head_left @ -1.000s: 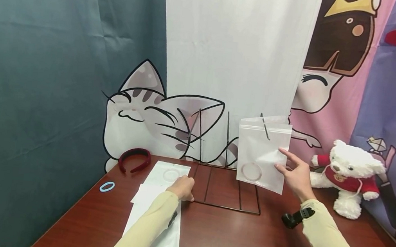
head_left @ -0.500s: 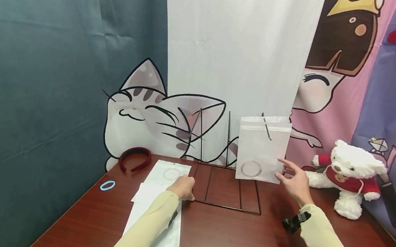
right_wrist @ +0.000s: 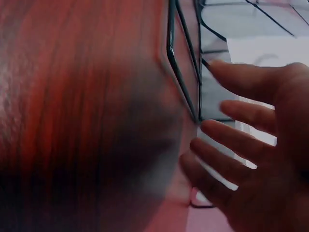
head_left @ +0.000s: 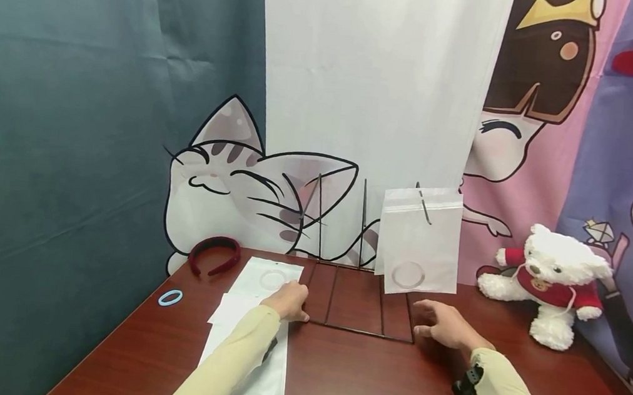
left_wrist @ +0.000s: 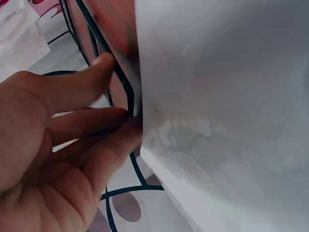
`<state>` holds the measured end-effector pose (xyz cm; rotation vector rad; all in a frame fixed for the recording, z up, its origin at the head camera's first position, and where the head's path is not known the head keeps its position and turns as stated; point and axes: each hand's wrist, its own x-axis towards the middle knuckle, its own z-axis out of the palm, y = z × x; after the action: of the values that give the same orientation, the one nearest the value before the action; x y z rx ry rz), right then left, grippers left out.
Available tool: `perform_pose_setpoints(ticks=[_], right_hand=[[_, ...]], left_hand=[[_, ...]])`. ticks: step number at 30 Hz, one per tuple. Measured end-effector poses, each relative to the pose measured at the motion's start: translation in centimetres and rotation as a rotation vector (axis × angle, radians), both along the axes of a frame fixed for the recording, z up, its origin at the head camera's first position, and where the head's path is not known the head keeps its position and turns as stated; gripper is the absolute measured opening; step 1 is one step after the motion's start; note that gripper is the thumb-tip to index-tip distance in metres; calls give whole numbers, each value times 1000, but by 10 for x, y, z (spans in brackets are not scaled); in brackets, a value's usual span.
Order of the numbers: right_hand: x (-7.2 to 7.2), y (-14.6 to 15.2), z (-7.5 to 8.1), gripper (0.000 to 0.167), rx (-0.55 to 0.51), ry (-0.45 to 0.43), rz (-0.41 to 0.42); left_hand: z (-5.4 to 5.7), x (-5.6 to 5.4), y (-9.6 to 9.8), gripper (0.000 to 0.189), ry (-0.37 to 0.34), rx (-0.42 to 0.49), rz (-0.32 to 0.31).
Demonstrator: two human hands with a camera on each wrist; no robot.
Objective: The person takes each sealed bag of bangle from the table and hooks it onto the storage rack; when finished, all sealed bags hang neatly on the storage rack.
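Note:
A dark wire rack (head_left: pixel 361 332) stands on the wooden table, with upright prongs at its back. White zip pouches (head_left: pixel 431 245) hang from its right hook (head_left: pixel 424 204); a pale ring shows through the front one. At the rack's front left corner, my left hand (head_left: pixel 288 301) pinches the frame between thumb and fingers; the left wrist view shows the black bar (left_wrist: pixel 123 79) there. Close to the front right corner, my right hand (head_left: pixel 446 325) holds nothing, its fingers spread apart beside the bar (right_wrist: pixel 170 46) in the right wrist view.
Flat white pouches (head_left: pixel 264 279) lie beneath and beside my left forearm. Left of them are a light blue ring (head_left: pixel 162 302) and a dark red headband (head_left: pixel 236 257). A white teddy bear (head_left: pixel 562 260) in a red top sits at the right, before the printed curtain.
My right hand has left the hanging pouch's edge and come down and left to the rack's front right corner. The pouches have swung slightly. My left hand stays at its corner.

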<state>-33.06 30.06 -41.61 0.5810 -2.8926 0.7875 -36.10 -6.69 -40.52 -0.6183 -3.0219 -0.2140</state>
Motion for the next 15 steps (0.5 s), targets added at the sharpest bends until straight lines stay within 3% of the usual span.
perform_pose_setpoints(ticks=[5, 10, 13, 15], right_hand=[[1, -12, 0, 58, 144, -8, 72], [3, -23, -6, 61, 177, -63, 82], [5, -26, -7, 62, 172, -94, 62], [6, -26, -7, 62, 168, -96, 49]], left_hand=[[2, -2, -8, 28, 40, 37, -81], [1, -8, -29, 16, 107, 163, -171], [-1, -14, -51, 20, 153, 217, -122], [-1, -16, -67, 20, 147, 247, -43]])
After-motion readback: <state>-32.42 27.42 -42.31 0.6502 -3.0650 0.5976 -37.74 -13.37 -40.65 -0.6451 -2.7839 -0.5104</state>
